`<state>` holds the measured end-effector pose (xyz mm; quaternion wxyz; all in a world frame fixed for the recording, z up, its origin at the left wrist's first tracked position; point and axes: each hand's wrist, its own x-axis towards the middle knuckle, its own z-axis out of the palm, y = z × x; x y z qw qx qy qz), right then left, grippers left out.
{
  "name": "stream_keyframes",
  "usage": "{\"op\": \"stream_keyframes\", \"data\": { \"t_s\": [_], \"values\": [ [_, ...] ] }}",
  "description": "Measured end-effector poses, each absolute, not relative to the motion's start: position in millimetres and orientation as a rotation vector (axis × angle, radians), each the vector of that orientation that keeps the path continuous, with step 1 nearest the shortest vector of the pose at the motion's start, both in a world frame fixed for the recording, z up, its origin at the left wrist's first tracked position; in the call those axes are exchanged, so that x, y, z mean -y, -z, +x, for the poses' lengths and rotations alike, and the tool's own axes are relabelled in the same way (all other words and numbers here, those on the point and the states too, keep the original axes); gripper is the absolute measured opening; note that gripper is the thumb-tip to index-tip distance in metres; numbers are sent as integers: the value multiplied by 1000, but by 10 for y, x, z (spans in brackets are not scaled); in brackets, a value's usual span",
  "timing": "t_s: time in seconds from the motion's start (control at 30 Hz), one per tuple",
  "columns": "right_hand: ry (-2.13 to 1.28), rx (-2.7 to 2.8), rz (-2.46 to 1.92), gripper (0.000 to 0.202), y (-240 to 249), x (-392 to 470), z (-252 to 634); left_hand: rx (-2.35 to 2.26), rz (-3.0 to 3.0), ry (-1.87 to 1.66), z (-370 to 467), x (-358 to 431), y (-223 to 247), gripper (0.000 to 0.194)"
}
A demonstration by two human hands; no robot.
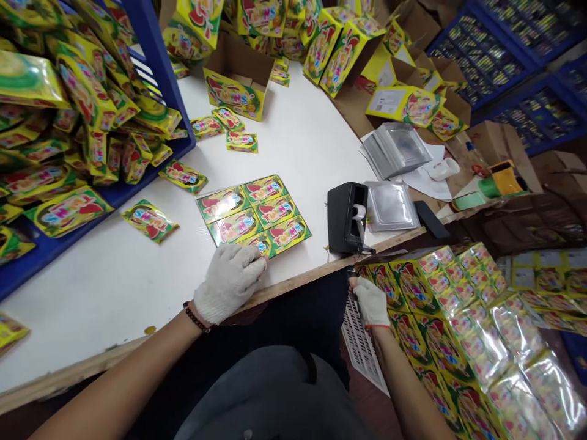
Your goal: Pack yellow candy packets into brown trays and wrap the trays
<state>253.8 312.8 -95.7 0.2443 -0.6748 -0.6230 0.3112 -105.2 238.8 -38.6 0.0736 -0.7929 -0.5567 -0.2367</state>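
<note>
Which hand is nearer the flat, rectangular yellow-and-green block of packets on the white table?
Left. The white-gloved left hand lies over the near edge of the block; the white-gloved right hand is off to the right, past the table's wooden edge.

- The flat yellow-green block of packs (280, 211) is partly covered by the white-gloved left hand (232, 278).
- The blue plastic crate (169, 88) is cropped at left.

On my feed the white table (316, 143) is brightly lit, while the upper-right corner looks dim. I get harsh white glare off the wrapped packs (516, 330), and wide-angle distortion stretches the edges.
</note>
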Motion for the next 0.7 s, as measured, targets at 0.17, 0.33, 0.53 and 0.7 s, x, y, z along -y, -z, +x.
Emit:
{"op": "stream_keyframes", "data": {
  "t_s": [0.17, 0.33, 0.53, 0.7],
  "values": [
    [-1329, 1661, -1518, 34, 677, -3041, 2043, 1674, -2376, 731, -1039, -2372, 417, 12],
    [-1631, 1710, -1198, 31, 523, -3153, 1320, 1733, -2424, 642, -1032, -2374, 357, 13],
    [-1700, 1749, -1232, 38, 613, -3211, 1030, 1858, -2464, 366, -953, -2418, 199, 25],
    [-1747, 1698, -1263, 43, 629, -3184, 998, 1882, -2539, 141, -872, -2494, 38, 34]
  ]
}}
